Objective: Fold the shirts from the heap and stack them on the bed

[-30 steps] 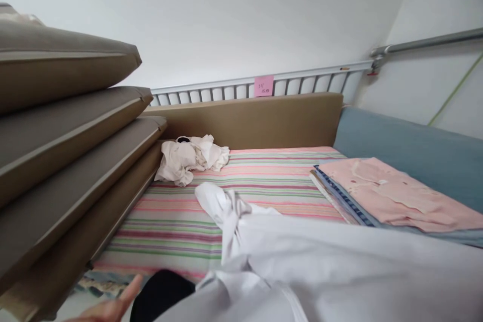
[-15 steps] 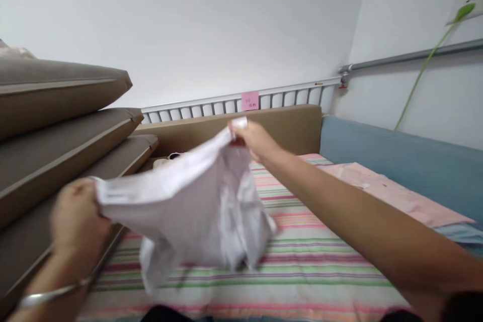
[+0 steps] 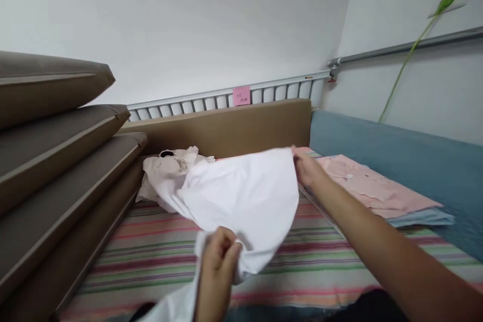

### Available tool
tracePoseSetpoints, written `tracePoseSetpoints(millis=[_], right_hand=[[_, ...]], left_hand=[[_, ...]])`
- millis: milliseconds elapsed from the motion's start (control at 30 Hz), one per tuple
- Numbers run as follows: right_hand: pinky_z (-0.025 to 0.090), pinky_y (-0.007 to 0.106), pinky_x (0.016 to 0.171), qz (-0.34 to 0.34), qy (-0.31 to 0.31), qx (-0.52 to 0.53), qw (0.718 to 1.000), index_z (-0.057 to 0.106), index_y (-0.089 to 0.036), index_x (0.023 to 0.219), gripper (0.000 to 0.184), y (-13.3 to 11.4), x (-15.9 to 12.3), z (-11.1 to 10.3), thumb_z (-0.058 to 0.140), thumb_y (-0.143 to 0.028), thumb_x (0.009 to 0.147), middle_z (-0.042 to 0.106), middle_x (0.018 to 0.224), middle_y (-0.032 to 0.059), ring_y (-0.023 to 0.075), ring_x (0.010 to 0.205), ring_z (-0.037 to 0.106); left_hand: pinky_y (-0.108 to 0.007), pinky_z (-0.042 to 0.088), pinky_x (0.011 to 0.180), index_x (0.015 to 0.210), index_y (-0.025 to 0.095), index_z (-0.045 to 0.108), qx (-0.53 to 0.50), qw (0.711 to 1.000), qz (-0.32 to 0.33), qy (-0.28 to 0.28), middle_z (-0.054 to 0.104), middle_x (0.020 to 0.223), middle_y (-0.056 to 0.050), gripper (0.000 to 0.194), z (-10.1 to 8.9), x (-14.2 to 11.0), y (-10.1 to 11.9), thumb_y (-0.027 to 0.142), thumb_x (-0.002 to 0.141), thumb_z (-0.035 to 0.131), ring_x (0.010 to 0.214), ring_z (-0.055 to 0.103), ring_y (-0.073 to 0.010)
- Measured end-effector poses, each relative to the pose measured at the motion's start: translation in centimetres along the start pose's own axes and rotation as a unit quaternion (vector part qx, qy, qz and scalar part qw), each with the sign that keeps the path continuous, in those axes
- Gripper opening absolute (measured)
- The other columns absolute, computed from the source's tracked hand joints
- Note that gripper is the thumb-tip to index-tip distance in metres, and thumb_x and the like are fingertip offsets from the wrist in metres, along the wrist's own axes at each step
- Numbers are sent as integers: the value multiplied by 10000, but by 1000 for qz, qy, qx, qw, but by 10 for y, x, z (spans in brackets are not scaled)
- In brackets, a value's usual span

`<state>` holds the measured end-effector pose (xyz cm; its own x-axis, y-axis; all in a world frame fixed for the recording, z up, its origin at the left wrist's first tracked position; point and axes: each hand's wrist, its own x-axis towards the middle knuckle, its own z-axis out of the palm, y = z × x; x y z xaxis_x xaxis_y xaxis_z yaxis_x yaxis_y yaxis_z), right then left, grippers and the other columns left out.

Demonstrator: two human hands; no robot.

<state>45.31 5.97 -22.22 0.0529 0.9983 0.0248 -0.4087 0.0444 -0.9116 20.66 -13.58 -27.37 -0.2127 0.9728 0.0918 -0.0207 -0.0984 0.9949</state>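
A white garment [image 3: 245,196] is stretched in the air above the striped bed sheet [image 3: 158,251]. My right hand [image 3: 307,168] pinches its far right edge, arm reaching out from the lower right. My left hand [image 3: 219,256] is closed on the garment's near lower edge at the bottom centre. A crumpled cream cloth [image 3: 166,173] lies on the sheet behind the garment, against the brown headboard [image 3: 226,128].
Brown cushions [image 3: 56,161] are stacked in a slope on the left. Folded pink and blue cloths [image 3: 370,188] lie on the right, beside a blue padded side [image 3: 396,156]. A white rail with a pink note [image 3: 241,95] runs along the wall.
Both hands have come lower and shifted right with the white garment. The left hand moved in from the far left to the bottom centre, and the garment now hangs spread out wider.
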Motion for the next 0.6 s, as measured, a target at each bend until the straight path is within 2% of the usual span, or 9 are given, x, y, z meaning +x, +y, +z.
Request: tracePoseSetpoints(millis=[33,67,133,233,333,400,467,533,600], right_hand=[[517,348,809,67,30,-40,997,601,-142,848,321,31,-7,-23,529,-454,823,703,945,133,241,1006,629],[520,366,802,123,65,-85,987,601,-151,864,340,62,-17,-46,522,-479,819,697,934,146,249,1003,631],[527,419,771,216,155,-159,951,587,-160,886,378,120,-47,-89,582,-512,746,683,937,170,282,974,642],[530,387,783,163,156,-150,963,581,-174,947,414,181,-100,-131,625,-475,666,666,1029,161,279,965,646],[522,407,824,80,94,-276,953,609,-184,1003,458,202,-150,-130,607,-473,646,653,1085,144,302,1009,622],[469,413,938,-4,2,-360,933,593,-203,1127,501,203,-176,-108,590,-415,672,591,1226,127,294,1144,545],[366,415,1053,-72,-89,-394,912,488,-223,1291,620,203,-193,-82,580,-335,689,451,1393,96,270,1286,407],[333,414,1078,-72,-108,-372,919,312,-223,1412,754,207,-202,-61,562,-311,706,303,1486,92,253,1341,323],[391,401,1033,-16,-71,-309,948,170,-218,1455,814,216,-207,-48,535,-368,743,233,1511,116,250,1329,345]], left_hand=[[-235,310,554,612,196,568,-10,999,-30,-10,490,551,40,198,16,4,-34,317,633,724,561,423,-117],[-242,300,565,579,199,546,-21,998,-66,10,470,536,44,219,28,8,-66,310,602,734,562,408,-120],[-257,280,569,513,201,487,-50,987,-148,46,415,502,52,291,42,16,-121,326,541,747,542,357,-115],[-268,273,563,489,212,430,-72,978,-191,39,385,491,54,365,48,21,-164,385,484,751,524,331,-110],[-263,265,544,530,213,431,-92,974,-204,14,384,494,59,384,57,15,-166,440,471,736,504,332,-101],[-256,265,540,568,208,434,-111,973,-202,-9,396,504,62,365,68,10,-155,431,502,715,499,344,-95],[-249,272,545,608,201,437,-123,975,-185,-27,410,525,65,319,78,6,-137,396,557,684,506,360,-89],[-242,278,550,655,196,443,-137,977,-161,-29,413,553,70,267,82,5,-117,364,614,647,518,367,-83],[-232,282,554,682,196,443,-158,978,-138,-14,397,572,76,244,83,5,-96,347,643,629,531,362,-75]])
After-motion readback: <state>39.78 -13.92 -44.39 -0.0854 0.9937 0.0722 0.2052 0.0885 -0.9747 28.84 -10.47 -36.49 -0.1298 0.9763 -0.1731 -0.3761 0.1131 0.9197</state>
